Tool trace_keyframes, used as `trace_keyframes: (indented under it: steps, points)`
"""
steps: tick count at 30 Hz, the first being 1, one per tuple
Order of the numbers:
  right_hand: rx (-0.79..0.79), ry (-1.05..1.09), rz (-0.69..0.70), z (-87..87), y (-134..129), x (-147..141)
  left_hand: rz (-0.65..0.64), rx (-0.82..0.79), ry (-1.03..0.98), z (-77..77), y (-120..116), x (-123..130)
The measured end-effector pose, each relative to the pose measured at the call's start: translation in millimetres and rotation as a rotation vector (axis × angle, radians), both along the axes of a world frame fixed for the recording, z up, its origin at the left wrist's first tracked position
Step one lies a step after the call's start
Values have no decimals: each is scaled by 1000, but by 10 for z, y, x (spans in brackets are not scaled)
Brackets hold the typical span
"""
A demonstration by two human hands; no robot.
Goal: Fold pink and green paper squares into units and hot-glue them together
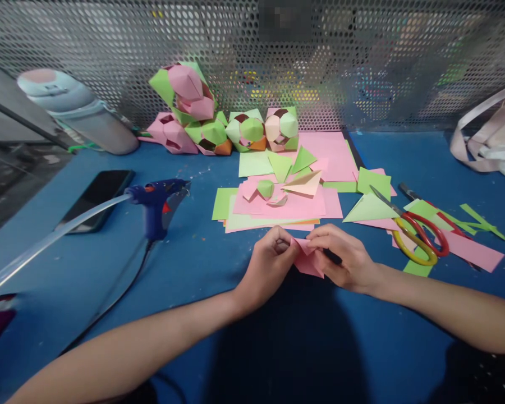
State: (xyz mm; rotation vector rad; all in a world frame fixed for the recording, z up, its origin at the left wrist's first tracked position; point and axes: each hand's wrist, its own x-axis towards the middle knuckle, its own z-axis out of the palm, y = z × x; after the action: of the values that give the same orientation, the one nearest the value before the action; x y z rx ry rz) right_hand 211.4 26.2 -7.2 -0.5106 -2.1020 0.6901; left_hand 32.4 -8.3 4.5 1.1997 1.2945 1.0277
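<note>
Both hands meet near the middle of the blue table, holding one small folded pink paper (309, 264). My left hand (273, 264) pinches its left edge between thumb and fingers. On the right side of the paper, my right hand (345, 258) grips it with thumb and fingertips, and a dark thing, too small to make out, shows by its fingers. Just beyond the hands lie stacked pink and green sheets (332, 203), with a small green and pink folded piece (265, 188) on top. Red and yellow scissors (421, 230) rest on paper pieces to the right.
A blue glue gun (155, 210) with a long clear stick and a black phone (96, 199) are at the left. Several folded paper balls (209, 133) and a bottle (82, 112) stand along the metal mesh (320, 67). A whitish bag (499, 132) sits far right.
</note>
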Motion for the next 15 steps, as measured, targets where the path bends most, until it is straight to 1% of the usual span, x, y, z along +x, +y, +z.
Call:
trace_keyframes:
  steps: [3, 5, 7, 9, 12, 13, 15]
  points:
    - [-79, 10, -9, 36, -9, -5, -19, 12, -1, -13, -3, -11]
    - [-171, 8, -39, 72, -16, -3, -41, 37, 3, -29, -7, -18]
    - [-314, -4, -80, 110, -15, 5, -58, 60, 13, -45, -9, -23]
    - [-496, -5, -126, 136, 1, 16, -64, 80, 28, -56, -9, -25]
    - [-743, 42, -132, 137, 49, 22, -67, 107, 56, -55, -10, -23]
    - [-790, 55, -125, 130, 64, 20, -68, 112, 64, -51, -11, -21]
    - [-813, 46, -104, 114, 79, 11, -73, 107, 78, -38, -13, -18]
